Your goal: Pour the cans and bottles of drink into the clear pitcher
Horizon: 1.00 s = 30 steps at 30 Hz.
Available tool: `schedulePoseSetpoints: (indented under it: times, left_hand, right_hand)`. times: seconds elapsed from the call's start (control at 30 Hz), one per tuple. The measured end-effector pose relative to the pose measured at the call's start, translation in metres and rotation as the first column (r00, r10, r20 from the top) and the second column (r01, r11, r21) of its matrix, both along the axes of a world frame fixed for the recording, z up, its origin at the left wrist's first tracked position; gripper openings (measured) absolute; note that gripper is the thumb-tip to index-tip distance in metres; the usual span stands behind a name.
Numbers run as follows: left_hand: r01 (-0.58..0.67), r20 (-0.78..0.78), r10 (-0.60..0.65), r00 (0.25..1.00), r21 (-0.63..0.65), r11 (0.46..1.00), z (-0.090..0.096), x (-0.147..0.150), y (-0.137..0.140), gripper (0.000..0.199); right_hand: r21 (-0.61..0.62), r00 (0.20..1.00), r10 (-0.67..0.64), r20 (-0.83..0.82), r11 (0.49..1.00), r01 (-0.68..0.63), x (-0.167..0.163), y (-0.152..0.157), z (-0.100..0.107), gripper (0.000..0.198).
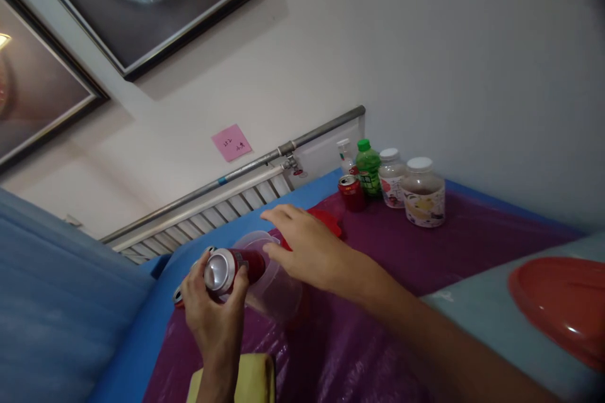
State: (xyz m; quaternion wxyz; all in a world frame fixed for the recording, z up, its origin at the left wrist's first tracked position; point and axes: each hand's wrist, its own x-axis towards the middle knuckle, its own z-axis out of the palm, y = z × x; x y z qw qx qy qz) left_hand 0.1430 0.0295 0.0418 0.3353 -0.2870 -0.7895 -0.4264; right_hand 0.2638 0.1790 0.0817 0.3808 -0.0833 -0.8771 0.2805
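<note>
My left hand [212, 308] is wrapped round a red drink can [250, 264], tipped so its silver base faces me. The can's far end reaches over the mouth of a clear plastic container [278, 293], and its opening is hidden. My right hand [312, 245] is beside the container's rim with thumb and fingers apart, holding nothing. Whether its thumb touches the rim I cannot tell. Partly hidden behind my left hand is another can [178, 297]. Behind my right hand lies a red plastic item [326, 221], mostly covered.
At the back stand a red can [352, 194], a green bottle [368, 167], a small clear bottle [346, 154] and two white-lidded jars [391, 179]. A folded yellow cloth [255, 378] lies in front on the purple sheet [368, 340]. A red basin [562, 302] is at right.
</note>
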Motion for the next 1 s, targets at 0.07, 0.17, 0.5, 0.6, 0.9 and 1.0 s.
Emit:
schedulePoseSetpoints:
  times: [0.07,0.17,0.5,0.6,0.9,1.0]
  left_hand:
    - [-0.006,-0.072,0.003,0.997,-0.038,0.999,-0.004,0.002,0.002,0.061]
    - [-0.014,-0.121,0.007,0.993,-0.061,0.998,-0.007,0.003,0.004,0.060]
    - [-0.020,-0.108,0.014,0.994,-0.054,0.998,-0.008,0.004,0.005,0.058]
    - [-0.028,-0.121,0.021,0.992,-0.055,0.998,-0.009,0.003,0.004,0.058]
    - [-0.037,-0.166,0.026,0.986,-0.063,0.997,-0.013,-0.002,0.002,0.061]
    - [-0.038,-0.175,0.026,0.984,-0.066,0.997,-0.013,-0.002,0.002,0.060]
  right_hand:
    - [0.061,0.995,-0.023,0.099,0.998,0.017,-0.006,0.003,-0.008,0.027]
    - [0.118,0.985,-0.023,0.172,0.993,0.003,-0.013,0.005,-0.018,0.022]
    - [0.100,0.981,-0.016,0.195,0.995,-0.004,-0.020,0.005,-0.024,0.028]
    - [0.086,0.972,0.001,0.233,0.996,-0.022,-0.021,0.005,-0.024,0.032]
    - [0.022,0.942,0.072,0.329,0.996,-0.084,-0.020,0.007,-0.021,0.040]
    - [0.005,0.939,0.084,0.334,0.996,-0.091,-0.020,0.008,-0.020,0.041]
